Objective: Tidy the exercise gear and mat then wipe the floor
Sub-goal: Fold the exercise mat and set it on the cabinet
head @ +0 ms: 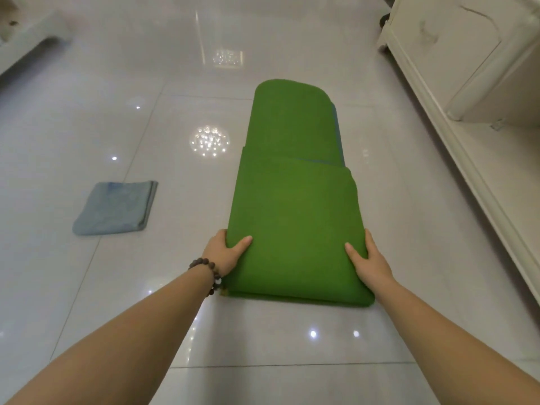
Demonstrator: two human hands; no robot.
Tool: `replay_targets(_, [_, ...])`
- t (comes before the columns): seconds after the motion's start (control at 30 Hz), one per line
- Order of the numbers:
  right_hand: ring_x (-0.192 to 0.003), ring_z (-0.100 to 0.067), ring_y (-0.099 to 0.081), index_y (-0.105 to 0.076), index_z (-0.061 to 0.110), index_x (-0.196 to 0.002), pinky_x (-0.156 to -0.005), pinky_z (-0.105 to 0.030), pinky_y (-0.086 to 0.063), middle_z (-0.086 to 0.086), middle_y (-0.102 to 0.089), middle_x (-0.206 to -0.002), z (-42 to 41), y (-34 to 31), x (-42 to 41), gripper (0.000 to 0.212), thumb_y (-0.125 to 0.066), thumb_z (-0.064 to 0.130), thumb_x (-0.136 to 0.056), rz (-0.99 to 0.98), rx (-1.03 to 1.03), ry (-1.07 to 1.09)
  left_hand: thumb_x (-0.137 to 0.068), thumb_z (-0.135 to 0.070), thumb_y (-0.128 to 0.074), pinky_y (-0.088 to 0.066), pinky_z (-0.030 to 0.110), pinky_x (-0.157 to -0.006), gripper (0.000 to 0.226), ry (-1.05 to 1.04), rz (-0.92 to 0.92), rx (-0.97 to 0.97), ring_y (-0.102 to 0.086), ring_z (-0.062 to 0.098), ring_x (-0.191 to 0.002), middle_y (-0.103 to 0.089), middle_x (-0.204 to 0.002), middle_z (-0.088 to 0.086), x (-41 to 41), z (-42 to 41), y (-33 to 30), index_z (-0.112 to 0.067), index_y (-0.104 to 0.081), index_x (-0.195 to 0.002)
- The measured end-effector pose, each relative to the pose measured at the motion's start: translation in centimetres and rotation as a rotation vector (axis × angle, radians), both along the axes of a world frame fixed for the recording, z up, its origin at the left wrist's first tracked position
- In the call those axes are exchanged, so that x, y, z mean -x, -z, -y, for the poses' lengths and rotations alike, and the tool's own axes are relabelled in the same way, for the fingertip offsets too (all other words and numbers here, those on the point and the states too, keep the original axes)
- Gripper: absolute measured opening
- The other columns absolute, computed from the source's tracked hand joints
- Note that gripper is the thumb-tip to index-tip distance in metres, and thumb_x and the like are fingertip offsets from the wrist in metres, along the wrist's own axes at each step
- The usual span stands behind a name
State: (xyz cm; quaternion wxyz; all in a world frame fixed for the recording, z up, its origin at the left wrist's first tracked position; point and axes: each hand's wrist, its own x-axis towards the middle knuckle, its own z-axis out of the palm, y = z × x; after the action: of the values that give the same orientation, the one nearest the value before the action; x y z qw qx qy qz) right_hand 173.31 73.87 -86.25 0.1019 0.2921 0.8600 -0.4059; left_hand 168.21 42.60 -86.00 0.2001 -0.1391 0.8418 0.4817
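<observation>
A green exercise mat (295, 206) lies folded in layers on the glossy tiled floor, running away from me, with a blue-grey underside showing along its right edge. My left hand (225, 252) grips the near fold at its left side, thumb on top. My right hand (368, 258) grips the same fold at its right side, thumb on top. A bead bracelet sits on my left wrist. A folded light-blue cloth (117, 209) lies flat on the floor to the left of the mat, apart from both hands.
A cream cabinet (467, 83) with a low plinth runs along the right side. A pale piece of furniture (26, 33) stands at the far left. Shiny floor tiles (277, 340) with lamp reflections stretch between them.
</observation>
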Motion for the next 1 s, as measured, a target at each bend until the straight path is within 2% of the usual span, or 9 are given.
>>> replay_targets(0.1, [-0.132,-0.027,-0.042,-0.013,0.035,-0.151,-0.106,-0.037,-0.036,0.001,-0.039,-0.149,0.0,-0.7,-0.3,0.075,-0.056,0.047,-0.091,-0.023,0.090,0.015,-0.085,-0.042,-0.068,-0.052,0.036,-0.089,0.063,-0.045,0.014,-0.054,-0.063,0.027,-0.101,-0.062,-0.120,0.011,-0.7,-0.2,-0.5,-0.013,-0.042,-0.135])
replay_targets(0.2, [-0.130,-0.024,-0.044,-0.016,0.032,-0.151,-0.106,-0.035,-0.037,0.002,-0.041,-0.148,0.3,-1.1,-1.6,0.076,-0.060,0.042,-0.090,-0.026,0.127,0.016,-0.084,-0.039,-0.070,-0.053,0.038,-0.088,0.066,-0.043,0.030,-0.056,-0.064,0.028,-0.098,-0.062,-0.117,0.013,-2.6,0.1,-0.4,-0.016,-0.037,-0.136])
replay_targets(0.3, [-0.122,-0.024,-0.051,-0.023,0.026,-0.149,-0.097,-0.032,-0.042,-0.001,-0.050,-0.140,0.8,-1.3,-4.3,0.074,-0.064,0.037,-0.088,-0.013,0.091,-0.025,-0.083,-0.034,-0.072,-0.053,0.041,-0.088,0.069,-0.018,0.056,-0.066,-0.064,0.029,-0.099,-0.061,-0.121,0.014,-5.6,0.7,-0.4,-0.015,-0.032,-0.137])
replay_targets(0.4, [-0.115,-0.025,-0.056,-0.026,0.021,-0.146,-0.086,-0.028,-0.042,-0.004,-0.053,-0.135,1.2,-1.7,-8.0,0.075,-0.068,0.034,-0.085,0.026,0.092,-0.038,-0.082,-0.029,-0.074,-0.052,0.035,-0.087,0.078,0.016,0.099,-0.062,-0.062,0.025,-0.100,-0.059,-0.124,0.012,-9.3,1.6,-0.6,-0.015,-0.027,-0.142])
replay_targets(0.53, [-0.110,-0.026,-0.058,-0.036,0.015,-0.139,-0.085,-0.030,-0.046,-0.007,-0.058,-0.129,1.3,-1.5,-13.1,0.072,-0.072,0.037,-0.081,0.162,0.055,-0.086,-0.079,-0.030,-0.077,-0.050,0.028,-0.087,0.067,0.124,0.176,0.006,-0.058,0.016,-0.096,-0.061,-0.123,0.005,-14.6,3.1,-1.3,-0.014,-0.043,-0.134])
replay_targets(0.63, [-0.108,-0.026,-0.059,-0.045,0.014,-0.132,-0.087,-0.031,-0.047,-0.007,-0.061,-0.125,1.5,-1.4,-14.5,0.066,-0.072,0.044,-0.079,0.204,0.001,-0.118,-0.077,-0.036,-0.078,-0.048,0.023,-0.085,0.068,0.182,0.153,0.079,-0.057,0.013,-0.094,-0.063,-0.120,0.000,-16.0,3.5,-1.7,-0.018,-0.047,-0.134])
replay_targets(0.73, [-0.109,-0.026,-0.058,-0.041,0.018,-0.137,-0.086,-0.030,-0.046,-0.007,-0.059,-0.125,1.6,-1.7,-13.2,0.075,-0.073,0.049,-0.076,0.139,-0.029,-0.131,-0.072,-0.037,-0.082,-0.047,0.024,-0.088,0.083,0.205,0.042,0.022,-0.059,0.012,-0.101,-0.059,-0.123,-0.006,-14.5,3.2,-2.3,-0.026,-0.037,-0.140])
replay_targets(0.9, [-0.124,-0.030,-0.049,-0.027,0.023,-0.146,-0.101,-0.041,-0.043,-0.011,-0.046,-0.140,1.2,-2.0,-8.0,0.086,-0.070,0.052,-0.077,0.063,0.007,-0.128,-0.078,-0.038,-0.076,-0.039,0.025,-0.098,0.102,0.081,-0.035,-0.039,-0.049,0.022,-0.125,-0.042,-0.145,0.004,-8.0,1.5,-3.1,-0.012,-0.011,-0.152])
replay_targets(1.0, [-0.135,-0.033,-0.037,-0.015,0.024,-0.151,-0.108,-0.045,-0.036,-0.013,-0.032,-0.151,0.6,-2.7,-4.3,0.092,-0.069,0.050,-0.080,0.055,0.068,-0.080,-0.081,-0.038,-0.073,-0.041,0.032,-0.103,0.104,0.028,-0.048,-0.084,-0.048,0.025,-0.128,-0.039,-0.149,0.006,-3.8,0.5,-3.2,-0.014,-0.003,-0.153])
